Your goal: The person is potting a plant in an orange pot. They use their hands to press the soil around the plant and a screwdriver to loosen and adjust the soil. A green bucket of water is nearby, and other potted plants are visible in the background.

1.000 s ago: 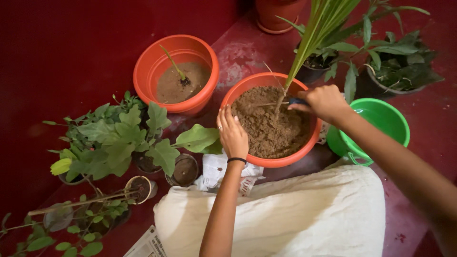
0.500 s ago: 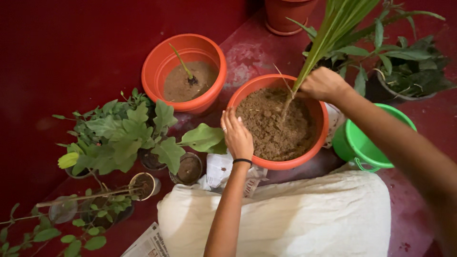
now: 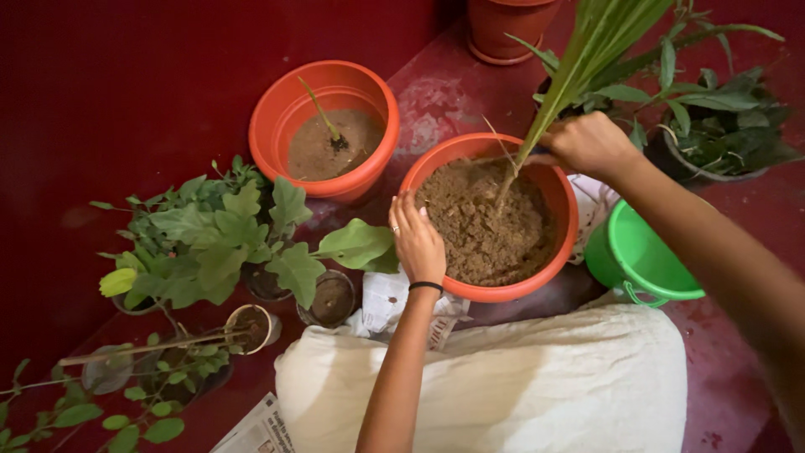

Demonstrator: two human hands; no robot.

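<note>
A large orange pot (image 3: 506, 292) full of brown soil (image 3: 482, 231) stands in front of me. A tall green plant (image 3: 558, 92) rises slanting from the soil. My left hand (image 3: 417, 241) lies flat on the pot's near-left rim, fingers reaching onto the soil, a black band at the wrist. At the far-right rim my right hand (image 3: 591, 144) is closed into a fist beside the plant's stem, and a small dark tool tip sticks out of the fist toward the stem.
A second orange pot (image 3: 270, 117) with a small sprout stands at the back left. A green bucket (image 3: 650, 252) is on the right, with dark potted plants (image 3: 721, 126) behind it. Leafy plants (image 3: 218, 243), small pots (image 3: 329, 299) and newspaper (image 3: 260, 432) lie left. White cloth (image 3: 520, 377) covers my lap.
My right hand has lifted from the soil's middle to the pot's far-right rim, beside the plant stem. My left hand has stayed on the near rim.
</note>
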